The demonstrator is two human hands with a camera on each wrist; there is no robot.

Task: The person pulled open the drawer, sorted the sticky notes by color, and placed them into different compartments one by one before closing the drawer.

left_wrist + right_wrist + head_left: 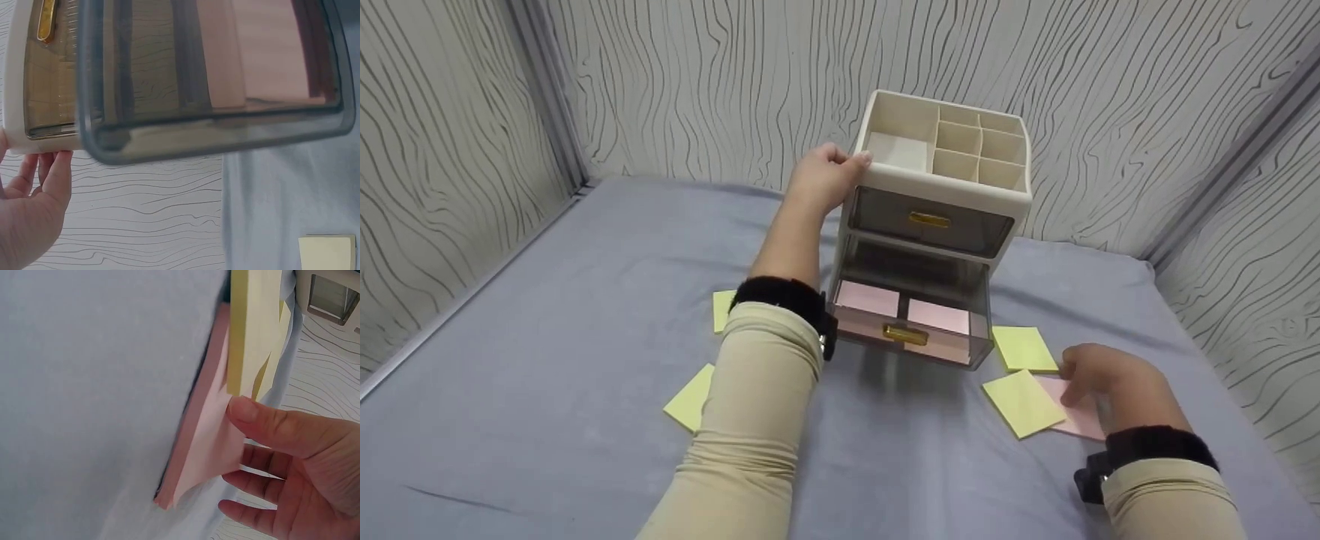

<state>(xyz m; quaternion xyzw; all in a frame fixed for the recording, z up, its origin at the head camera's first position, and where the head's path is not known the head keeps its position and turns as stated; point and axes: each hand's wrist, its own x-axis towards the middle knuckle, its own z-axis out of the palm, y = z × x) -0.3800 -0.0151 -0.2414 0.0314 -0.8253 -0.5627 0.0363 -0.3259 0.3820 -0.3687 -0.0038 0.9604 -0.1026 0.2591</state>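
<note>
My left hand [825,178] grips the upper left edge of a cream desk organizer [945,193], thumb over the rim. Its lower smoky drawer [975,352] is pulled out and holds two pink sticky note pads [868,297] side by side; the upper drawer [885,214] is closed. At the right, my right hand [1121,379] pinches the edge of another pink sticky note pad [208,433], thumb on top, the index finger hidden. A yellow sticky note pad [1024,405] partly overlaps that pink pad, and a second yellow pad [1025,349] lies just behind.
Two more yellow pads lie left of the organizer, one nearer [690,397] and one farther back [723,309], both partly behind my left arm. A grey-blue cloth [547,360] covers the table. Wood-grain-patterned panels [697,82] stand around the back and sides.
</note>
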